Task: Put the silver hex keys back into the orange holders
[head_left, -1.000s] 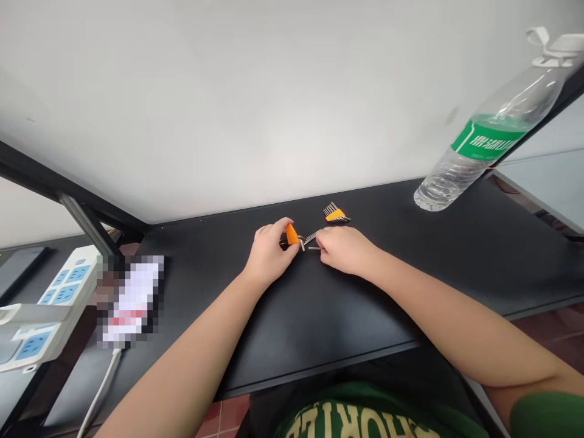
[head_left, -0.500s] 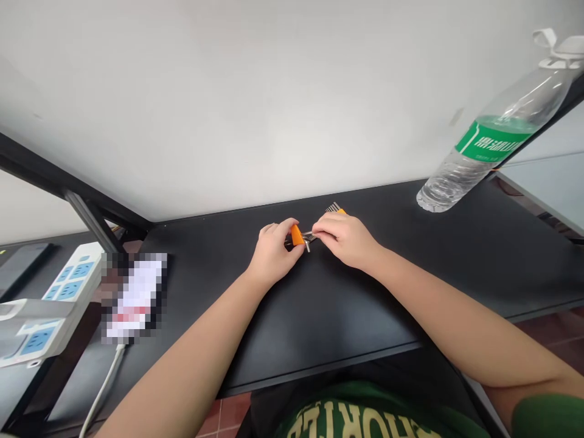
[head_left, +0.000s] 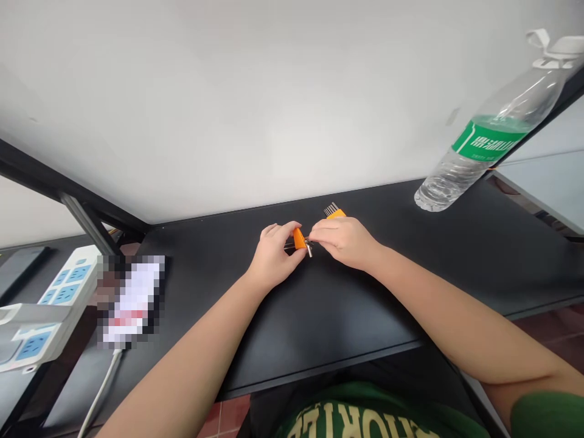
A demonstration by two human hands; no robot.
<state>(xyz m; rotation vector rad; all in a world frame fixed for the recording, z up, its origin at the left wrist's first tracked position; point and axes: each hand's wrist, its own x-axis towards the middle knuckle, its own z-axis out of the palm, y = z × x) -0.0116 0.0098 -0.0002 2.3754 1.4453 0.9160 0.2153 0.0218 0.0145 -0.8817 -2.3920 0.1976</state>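
Note:
My left hand point(head_left: 276, 252) is closed around a small orange hex key holder point(head_left: 299, 238), thumb and fingers at its sides. Thin metal hex keys point(head_left: 309, 249) stick out of the holder, one with its short bent end toward me. With thumb and forefinger, my right hand point(head_left: 344, 242) pinches the end of a hex key just right of the holder; most of that key is hidden by the fingers. Behind my right hand lies a second orange piece point(head_left: 336, 213) with several parallel metal rods pointing up and left. The hand covers part of it.
Both hands are over a black tabletop point(head_left: 319, 322) against a white wall point(head_left: 255, 109). A large water bottle point(head_left: 483, 140) with a green label stands back right. On the left are a blurred-out phone point(head_left: 133, 304), its white cable point(head_left: 101, 389) and a power strip point(head_left: 64, 292).
The orange holder in my left hand has shifted slightly right and tilted. My right fingers have moved a little left, and more of the second orange piece shows behind them.

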